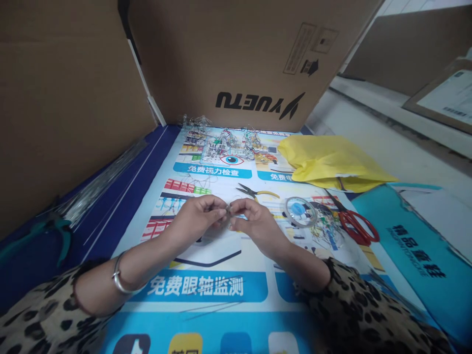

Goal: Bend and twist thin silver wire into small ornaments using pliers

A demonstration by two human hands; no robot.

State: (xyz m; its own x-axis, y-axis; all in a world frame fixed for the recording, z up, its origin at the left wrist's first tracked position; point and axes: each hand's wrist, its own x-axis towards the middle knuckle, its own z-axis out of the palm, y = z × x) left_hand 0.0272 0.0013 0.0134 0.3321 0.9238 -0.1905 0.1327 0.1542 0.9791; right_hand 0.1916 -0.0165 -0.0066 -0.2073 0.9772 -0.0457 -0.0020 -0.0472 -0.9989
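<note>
My left hand (207,212) and my right hand (254,223) meet over the middle of the printed sheet. Thumb and fingers of both are pinched together on a small, dark, metallic-looking piece (228,209), mostly covered by the fingertips; its kind does not show. Just beyond my right hand lie small pliers (262,193) with yellow handles. To its right are a roll of clear line (312,216) and a tangle of thin wire pieces (328,228) with coloured bits. Several thin straight wires (210,309) lie on the sheet nearer to me.
Red-handled scissors (357,226), a yellow bag (335,160) and a teal bag (409,255) lie at right. Teal-handled pliers (64,236) and a wire bundle (105,179) are at left. Tangled wire pieces (228,145) sit before a tall cardboard box (236,54).
</note>
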